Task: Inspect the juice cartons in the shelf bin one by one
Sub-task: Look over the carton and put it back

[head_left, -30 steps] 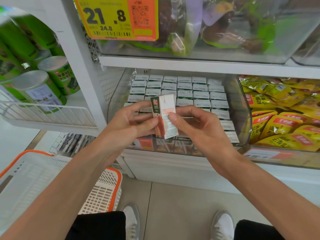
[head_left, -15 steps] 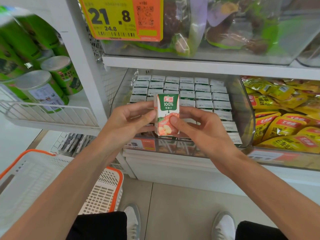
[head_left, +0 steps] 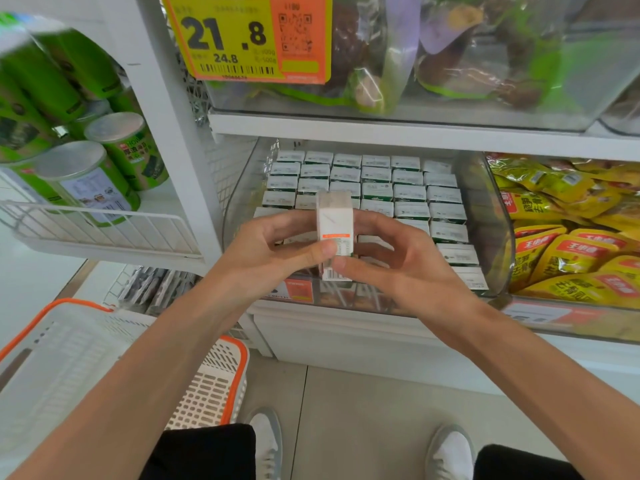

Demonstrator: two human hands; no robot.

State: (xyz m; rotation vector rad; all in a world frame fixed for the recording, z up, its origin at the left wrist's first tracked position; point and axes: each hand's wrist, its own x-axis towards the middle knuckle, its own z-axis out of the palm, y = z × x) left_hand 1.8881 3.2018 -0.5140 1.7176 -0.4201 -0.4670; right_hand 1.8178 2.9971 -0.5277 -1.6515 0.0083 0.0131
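The juice carton (head_left: pixel 335 220) is pinched upright between left hand (head_left: pixel 277 251) and right hand (head_left: pixel 405 268) before the shelf bin (head_left: pixel 485 202), and is best turned slowly so each face is read

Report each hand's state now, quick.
Left hand: grips the juice carton.
Right hand: pinches the same carton's lower end.

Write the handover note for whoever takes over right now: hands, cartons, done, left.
Left hand: pinches the small white juice carton with an orange stripe from its left side.
Right hand: pinches the same carton from its right.
Carton: upright in front of the clear plastic shelf bin, barcode panel toward the camera.
Done: this carton is out, under inspection.
Left: return it; check the rows of cartons in the bin.
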